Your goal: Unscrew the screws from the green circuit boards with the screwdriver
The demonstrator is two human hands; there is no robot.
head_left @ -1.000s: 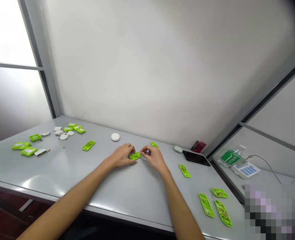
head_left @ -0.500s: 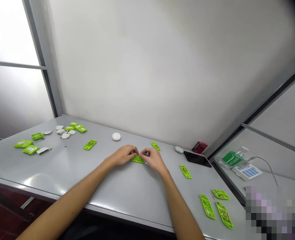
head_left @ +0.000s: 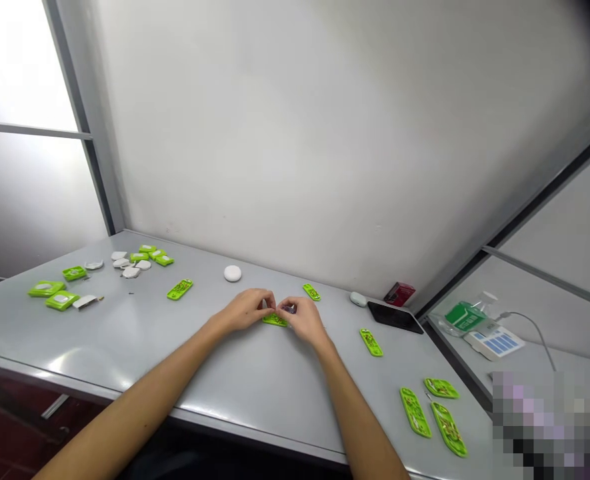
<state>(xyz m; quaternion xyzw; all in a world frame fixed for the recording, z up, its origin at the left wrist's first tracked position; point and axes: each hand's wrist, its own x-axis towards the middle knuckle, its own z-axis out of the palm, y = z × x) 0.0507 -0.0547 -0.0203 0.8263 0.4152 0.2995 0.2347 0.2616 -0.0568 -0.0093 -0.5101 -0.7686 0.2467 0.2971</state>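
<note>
A bright green plastic casing half [head_left: 275, 321] with small parts in it lies on the grey table between my hands. My left hand [head_left: 249, 309] has its fingers curled and pinched at the casing's upper left edge; what sits between the fingertips is hidden. From the other side my right hand [head_left: 302, 319] is closed around a small dark purplish piece [head_left: 289, 309], too small to name. The fingertips of both hands nearly meet above the casing. Beyond my right hand lies a similar green casing half [head_left: 311, 292].
More green casing halves lie at left [head_left: 180, 289] and right [head_left: 371, 343], with several at front right. Green-and-white pieces [head_left: 62, 300] and white parts [head_left: 131, 273] cluster far left. A white round disc [head_left: 233, 273], a phone [head_left: 395, 317] and a red box [head_left: 399, 294] stand near the wall.
My right hand has shifted slightly left, bringing its fingertips closer to my left hand's. The green casing stays in place between them.
</note>
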